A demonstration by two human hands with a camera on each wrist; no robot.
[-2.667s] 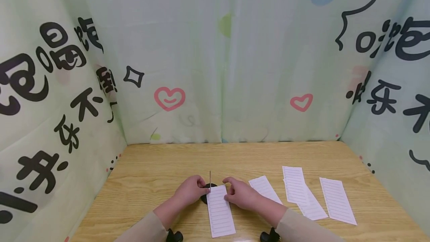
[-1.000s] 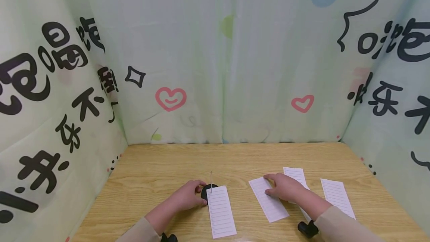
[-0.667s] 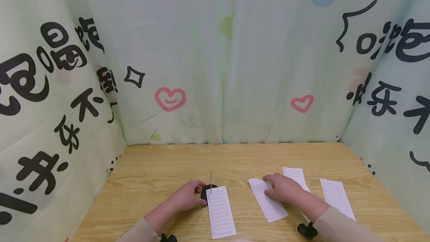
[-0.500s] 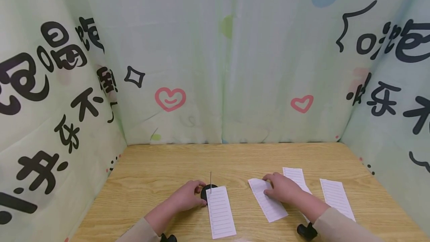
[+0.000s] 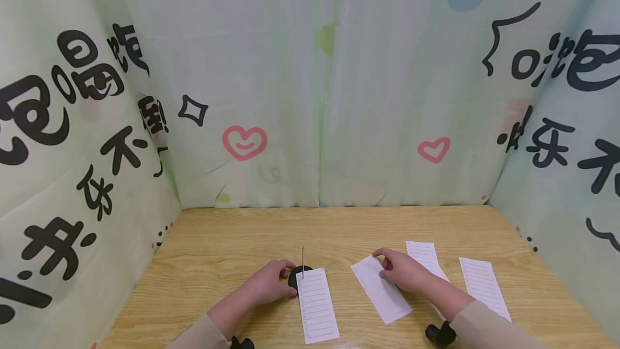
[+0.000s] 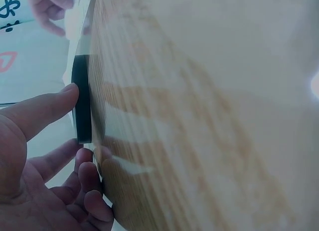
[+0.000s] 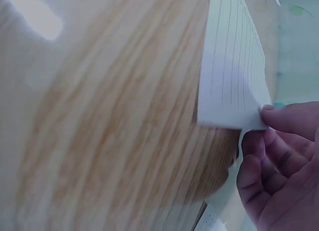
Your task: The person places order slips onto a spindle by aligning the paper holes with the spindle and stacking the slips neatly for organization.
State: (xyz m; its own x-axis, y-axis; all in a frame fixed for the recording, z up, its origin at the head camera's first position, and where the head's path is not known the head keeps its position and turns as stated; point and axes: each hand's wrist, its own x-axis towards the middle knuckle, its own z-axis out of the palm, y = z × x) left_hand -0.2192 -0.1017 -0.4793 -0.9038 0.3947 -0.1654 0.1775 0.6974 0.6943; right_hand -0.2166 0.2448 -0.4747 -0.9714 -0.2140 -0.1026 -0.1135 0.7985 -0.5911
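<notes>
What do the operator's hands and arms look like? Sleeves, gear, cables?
Left hand and right hand: bare, no gloves or rings visible. Left sleeve and right sleeve: plain beige. A rounded black piece shows beside each sleeve; attachment unclear. No cables or markings visible.

A strip of desk (image 5: 343,279) lies free between the card (image 5: 318,306) at the upright spike (image 5: 303,260) and the paper (image 5: 380,292) in the right hand (image 5: 402,270). The spike blocks a low sweep; room beneath the paper is hard to judge.
</notes>
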